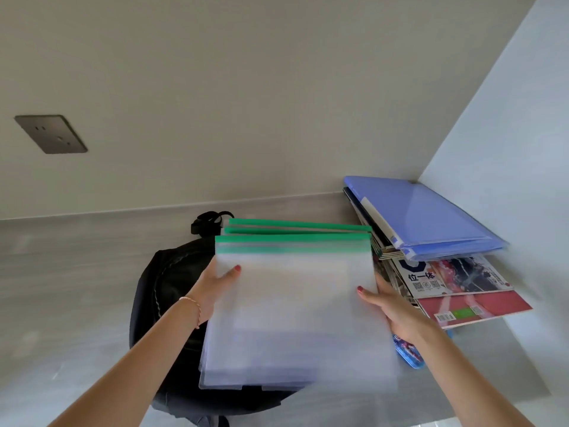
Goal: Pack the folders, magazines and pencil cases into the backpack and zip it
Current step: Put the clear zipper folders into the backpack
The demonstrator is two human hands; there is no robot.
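Grey countertop (77, 272) in a corner, beige wall behind with a dark socket plate (50, 134), pale side panel at right. A black backpack (166, 291) lies flat on the counter, mostly hidden under what is held above it.

The person holds a stack of clear folders with green spines (292, 303), at least 3 spines visible, fanned slightly. Left hand (212, 291) grips the left edge, thumb on top, fingers underneath. Right hand (397, 309) grips the right edge likewise. The 2-handed hold likely keeps the slippery sheets squared for sliding into the bag.

Whether the backpack is unzipped cannot be told.

Not yet packed, at right: blue folders (431, 217) atop magazines (455, 282); a blue pencil case (409, 352) lies partly hidden below the right hand.
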